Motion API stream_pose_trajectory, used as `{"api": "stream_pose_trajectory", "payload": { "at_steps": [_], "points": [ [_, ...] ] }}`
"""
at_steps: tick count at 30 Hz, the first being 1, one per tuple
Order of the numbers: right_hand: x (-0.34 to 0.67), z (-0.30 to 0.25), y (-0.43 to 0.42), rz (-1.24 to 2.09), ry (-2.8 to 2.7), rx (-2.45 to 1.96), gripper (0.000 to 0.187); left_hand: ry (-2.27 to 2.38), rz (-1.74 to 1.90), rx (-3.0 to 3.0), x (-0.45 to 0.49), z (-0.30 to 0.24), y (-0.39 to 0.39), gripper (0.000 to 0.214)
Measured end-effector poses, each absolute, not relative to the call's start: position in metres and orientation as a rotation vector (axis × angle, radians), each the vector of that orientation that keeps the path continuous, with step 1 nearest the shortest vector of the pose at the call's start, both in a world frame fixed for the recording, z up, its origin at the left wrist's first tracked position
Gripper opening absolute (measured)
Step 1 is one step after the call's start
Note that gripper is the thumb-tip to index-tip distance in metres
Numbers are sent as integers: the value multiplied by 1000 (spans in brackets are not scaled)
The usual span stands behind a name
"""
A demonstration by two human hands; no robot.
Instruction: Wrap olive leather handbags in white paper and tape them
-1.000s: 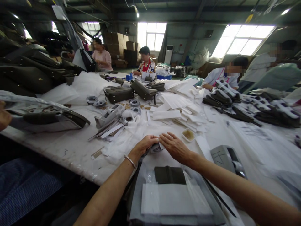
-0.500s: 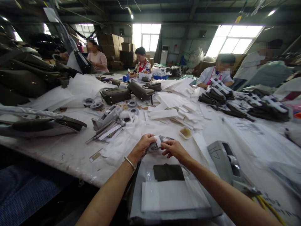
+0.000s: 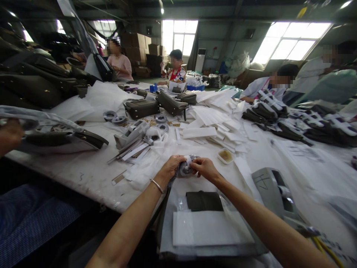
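In the middle of the head view, my left hand (image 3: 170,168) grips a coiled strap (image 3: 184,170) wrapped in clear plastic. A small white strip (image 3: 188,160) lies over the coil. The fingertips of my right hand (image 3: 205,169) pinch the strip against the coil's right side, close to my left thumb. Below my hands lies a wrapped bag (image 3: 167,238), pale on the outside. On it are a dark flap piece (image 3: 205,201) and a white sheet (image 3: 213,230) under clear film.
A grey tape dispenser (image 3: 266,186) stands to the right, near a small tray (image 3: 225,155). White paper pieces (image 3: 199,133), coiled straps (image 3: 109,115) and dark bags (image 3: 142,108) cover the table behind. Another person's hand (image 3: 9,136) reaches in at left; several people sit opposite.
My right fingers have closed in on the white strip, which now lies across the coil. Another person's hand has entered at the far left. The view has shifted slightly.
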State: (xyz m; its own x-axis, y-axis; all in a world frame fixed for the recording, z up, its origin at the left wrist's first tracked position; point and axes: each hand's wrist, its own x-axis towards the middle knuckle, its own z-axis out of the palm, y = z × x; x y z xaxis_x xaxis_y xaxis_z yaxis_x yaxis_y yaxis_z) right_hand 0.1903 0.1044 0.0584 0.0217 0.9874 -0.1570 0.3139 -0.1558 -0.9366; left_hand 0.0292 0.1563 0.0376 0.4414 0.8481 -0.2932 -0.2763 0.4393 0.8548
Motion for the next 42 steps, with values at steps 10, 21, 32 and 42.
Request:
{"api": "stream_pose_trajectory", "payload": {
  "at_steps": [10,21,32,42],
  "points": [
    [201,66,92,1324,-1378,-1459,27,791,775,747,20,29,155,18],
    [202,88,130,338,-2334,-1287,17,806,790,773,20,28,159,16],
    [204,87,143,284,-2556,-1131,33,871,856,803,24,25,163,10],
    [178,73,110,-108,-2373,-1388,16,882,845,728,31,25,162,11]
  ]
}}
